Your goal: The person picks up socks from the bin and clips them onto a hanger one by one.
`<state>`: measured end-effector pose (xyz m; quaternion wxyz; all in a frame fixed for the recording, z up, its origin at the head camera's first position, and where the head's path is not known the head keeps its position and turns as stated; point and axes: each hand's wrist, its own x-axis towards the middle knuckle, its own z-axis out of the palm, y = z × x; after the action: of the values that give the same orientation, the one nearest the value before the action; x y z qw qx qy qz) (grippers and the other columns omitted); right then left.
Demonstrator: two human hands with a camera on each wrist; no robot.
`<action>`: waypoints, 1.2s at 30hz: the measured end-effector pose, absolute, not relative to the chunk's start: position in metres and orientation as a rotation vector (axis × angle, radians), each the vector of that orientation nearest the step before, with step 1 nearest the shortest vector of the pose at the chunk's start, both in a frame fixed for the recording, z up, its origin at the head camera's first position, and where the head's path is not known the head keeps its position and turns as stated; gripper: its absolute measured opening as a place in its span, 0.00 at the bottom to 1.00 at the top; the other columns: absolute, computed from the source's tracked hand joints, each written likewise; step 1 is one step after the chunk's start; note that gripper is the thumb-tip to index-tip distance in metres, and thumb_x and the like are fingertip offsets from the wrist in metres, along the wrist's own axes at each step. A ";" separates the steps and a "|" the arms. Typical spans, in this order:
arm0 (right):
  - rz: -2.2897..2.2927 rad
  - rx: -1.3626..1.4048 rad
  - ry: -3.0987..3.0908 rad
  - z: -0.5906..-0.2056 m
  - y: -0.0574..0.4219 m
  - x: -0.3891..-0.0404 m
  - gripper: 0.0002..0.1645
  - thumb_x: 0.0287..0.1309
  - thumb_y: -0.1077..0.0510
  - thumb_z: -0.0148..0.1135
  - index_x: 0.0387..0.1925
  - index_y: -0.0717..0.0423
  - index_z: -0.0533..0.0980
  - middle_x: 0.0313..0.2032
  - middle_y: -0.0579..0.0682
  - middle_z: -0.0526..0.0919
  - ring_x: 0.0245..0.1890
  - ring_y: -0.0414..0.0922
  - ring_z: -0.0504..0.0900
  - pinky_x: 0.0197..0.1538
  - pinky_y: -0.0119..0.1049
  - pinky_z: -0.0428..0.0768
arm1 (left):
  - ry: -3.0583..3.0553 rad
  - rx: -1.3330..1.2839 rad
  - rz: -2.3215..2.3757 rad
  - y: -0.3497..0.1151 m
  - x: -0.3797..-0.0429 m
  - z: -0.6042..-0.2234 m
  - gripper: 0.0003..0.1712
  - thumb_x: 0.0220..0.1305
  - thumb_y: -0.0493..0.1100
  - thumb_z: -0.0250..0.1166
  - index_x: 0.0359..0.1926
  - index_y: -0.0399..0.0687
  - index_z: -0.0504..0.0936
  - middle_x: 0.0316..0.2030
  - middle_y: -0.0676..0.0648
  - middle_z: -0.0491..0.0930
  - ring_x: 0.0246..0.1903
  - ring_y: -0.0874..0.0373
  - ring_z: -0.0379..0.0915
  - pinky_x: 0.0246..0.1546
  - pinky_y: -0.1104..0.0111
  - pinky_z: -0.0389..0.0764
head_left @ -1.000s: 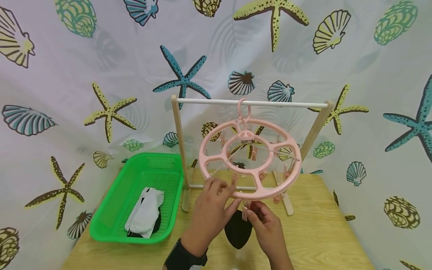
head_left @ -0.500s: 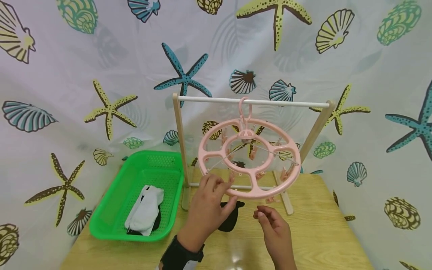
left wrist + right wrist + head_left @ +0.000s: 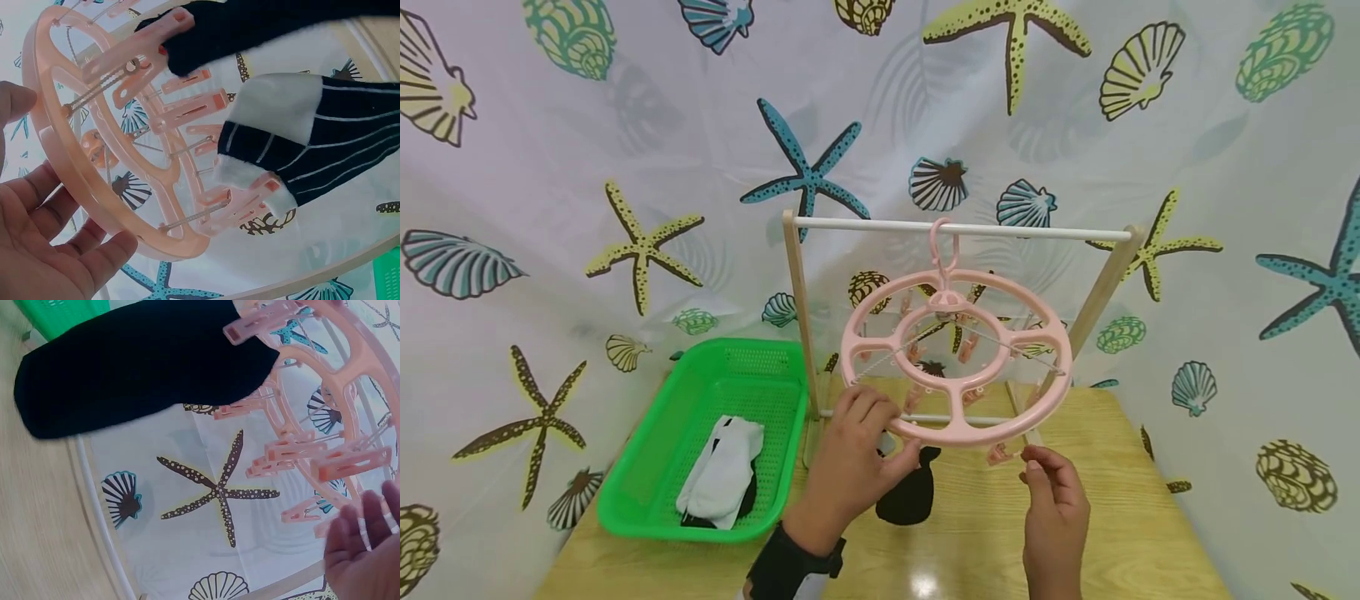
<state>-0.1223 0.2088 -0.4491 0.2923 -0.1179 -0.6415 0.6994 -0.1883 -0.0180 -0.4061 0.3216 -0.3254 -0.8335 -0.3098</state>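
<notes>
A round pink clip hanger (image 3: 958, 435) hangs by its hook. My left hand (image 3: 857, 467) grips its front left rim, fingers on one side and thumb on the other. A black sock (image 3: 144, 369) dangles from a pink clip (image 3: 262, 322) below the ring. In the left wrist view a dark sock with white stripes (image 3: 359, 131) also hangs, held at its white edge by another clip (image 3: 247, 206). My right hand (image 3: 1056, 517) is at the front right below the ring, close to a free clip (image 3: 998, 454). Its fingers are loosely bent and nothing shows in them.
A stand with a white bar (image 3: 1037, 231) and wooden legs (image 3: 801, 308) carries the hanger. To its left, a green basket (image 3: 733, 400) contains white and black fabric pieces (image 3: 722, 475). Both stand on a wooden table (image 3: 1135, 500) before a curtain (image 3: 880, 83) with sea prints.
My right hand let go of the clip with the black sock and moved right. The ring has turned slightly, and the black sock shifted left. My left hand stays at the rim.
</notes>
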 end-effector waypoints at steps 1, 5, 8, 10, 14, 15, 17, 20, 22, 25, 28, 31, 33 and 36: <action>1.880 -0.313 -1.756 -0.448 0.210 -0.123 0.17 0.74 0.59 0.52 0.55 0.68 0.73 0.52 0.53 0.78 0.56 0.44 0.72 0.53 0.30 0.72 | -2.195 -0.860 -0.817 -0.019 -0.189 -0.406 0.14 0.55 0.47 0.73 0.36 0.48 0.79 0.39 0.50 0.76 0.48 0.49 0.70 0.61 0.56 0.68; 1.948 -0.214 -1.861 -0.443 0.212 -0.128 0.20 0.73 0.62 0.53 0.63 0.62 0.69 0.58 0.51 0.74 0.60 0.43 0.69 0.57 0.30 0.70 | -2.217 -0.870 -0.815 -0.019 -0.189 -0.403 0.14 0.56 0.48 0.73 0.37 0.47 0.79 0.39 0.50 0.75 0.49 0.49 0.69 0.58 0.57 0.70; 1.996 -0.097 -1.867 -0.442 0.211 -0.131 0.21 0.72 0.65 0.52 0.64 0.61 0.68 0.53 0.50 0.75 0.51 0.44 0.73 0.53 0.31 0.73 | -2.224 -0.878 -0.828 -0.019 -0.189 -0.402 0.15 0.56 0.48 0.73 0.38 0.47 0.79 0.40 0.50 0.76 0.49 0.50 0.69 0.56 0.57 0.72; 2.031 -0.022 -1.858 -0.443 0.212 -0.133 0.19 0.72 0.65 0.52 0.61 0.63 0.68 0.46 0.49 0.75 0.45 0.45 0.72 0.51 0.34 0.73 | -2.222 -0.882 -0.830 -0.019 -0.190 -0.402 0.15 0.56 0.49 0.73 0.38 0.47 0.79 0.40 0.50 0.76 0.49 0.50 0.69 0.55 0.57 0.73; 2.040 0.036 -1.873 -0.446 0.213 -0.135 0.13 0.72 0.64 0.53 0.54 0.67 0.71 0.39 0.47 0.77 0.43 0.43 0.75 0.51 0.35 0.73 | -2.206 -0.890 -0.824 -0.019 -0.191 -0.402 0.15 0.55 0.48 0.73 0.37 0.47 0.79 0.40 0.50 0.76 0.49 0.49 0.70 0.54 0.57 0.73; 2.035 0.052 -1.879 -0.446 0.213 -0.135 0.12 0.72 0.65 0.53 0.53 0.68 0.72 0.39 0.48 0.78 0.44 0.43 0.76 0.51 0.35 0.73 | -2.201 -0.891 -0.821 -0.020 -0.192 -0.402 0.14 0.55 0.48 0.73 0.37 0.47 0.79 0.40 0.50 0.76 0.49 0.49 0.70 0.53 0.57 0.73; 2.020 0.081 -1.892 -0.447 0.214 -0.135 0.12 0.71 0.66 0.54 0.52 0.69 0.72 0.40 0.50 0.81 0.46 0.43 0.79 0.52 0.34 0.75 | -2.197 -0.894 -0.817 -0.020 -0.193 -0.402 0.14 0.55 0.47 0.72 0.37 0.47 0.79 0.39 0.50 0.75 0.49 0.49 0.70 0.53 0.57 0.74; 2.010 0.137 -1.898 -0.447 0.214 -0.136 0.12 0.69 0.70 0.55 0.51 0.72 0.70 0.42 0.53 0.81 0.46 0.45 0.81 0.50 0.34 0.78 | -2.200 -0.895 -0.811 -0.022 -0.194 -0.401 0.13 0.55 0.48 0.71 0.37 0.47 0.79 0.39 0.50 0.75 0.51 0.49 0.69 0.53 0.57 0.74; 2.012 0.151 -1.901 -0.446 0.214 -0.137 0.13 0.67 0.70 0.57 0.50 0.73 0.69 0.42 0.55 0.80 0.45 0.45 0.81 0.48 0.34 0.79 | -2.208 -0.898 -0.807 -0.023 -0.195 -0.400 0.13 0.56 0.48 0.70 0.37 0.48 0.78 0.39 0.51 0.74 0.51 0.50 0.69 0.54 0.58 0.74; 2.023 0.151 -1.932 -0.445 0.214 -0.136 0.13 0.65 0.70 0.60 0.48 0.72 0.69 0.42 0.57 0.80 0.44 0.46 0.82 0.46 0.34 0.81 | -2.213 -0.896 -0.783 -0.025 -0.197 -0.400 0.13 0.56 0.48 0.71 0.36 0.48 0.78 0.39 0.51 0.74 0.50 0.50 0.69 0.54 0.59 0.74; 2.026 0.150 -1.972 -0.444 0.213 -0.136 0.13 0.63 0.71 0.61 0.46 0.73 0.68 0.40 0.56 0.78 0.41 0.44 0.81 0.43 0.34 0.81 | -2.209 -0.892 -0.760 -0.028 -0.197 -0.401 0.13 0.54 0.47 0.72 0.35 0.48 0.78 0.38 0.51 0.74 0.49 0.49 0.70 0.52 0.58 0.75; 1.982 0.146 -1.995 -0.445 0.212 -0.135 0.12 0.62 0.73 0.61 0.44 0.73 0.69 0.38 0.54 0.76 0.38 0.42 0.78 0.40 0.33 0.81 | -2.209 -0.893 -0.751 -0.030 -0.197 -0.403 0.14 0.53 0.47 0.73 0.35 0.48 0.78 0.38 0.51 0.74 0.48 0.49 0.70 0.50 0.58 0.76; 1.957 0.135 -1.986 -0.445 0.211 -0.134 0.11 0.62 0.73 0.61 0.43 0.72 0.69 0.37 0.53 0.74 0.35 0.42 0.77 0.38 0.33 0.81 | -2.210 -0.900 -0.754 -0.030 -0.197 -0.403 0.14 0.53 0.47 0.73 0.36 0.48 0.78 0.38 0.50 0.73 0.48 0.49 0.70 0.49 0.58 0.76; 1.918 0.120 -1.971 -0.447 0.210 -0.133 0.08 0.63 0.72 0.60 0.40 0.71 0.69 0.35 0.54 0.75 0.31 0.43 0.78 0.36 0.33 0.80 | -2.214 -0.906 -0.749 -0.030 -0.196 -0.405 0.15 0.52 0.48 0.74 0.36 0.48 0.78 0.39 0.50 0.73 0.48 0.49 0.69 0.48 0.59 0.77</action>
<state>-0.1326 0.2097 -0.4467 0.1931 0.0429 -0.7024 0.6837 -0.1964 -0.0296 -0.4046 0.3122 -0.3436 -0.8391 -0.2837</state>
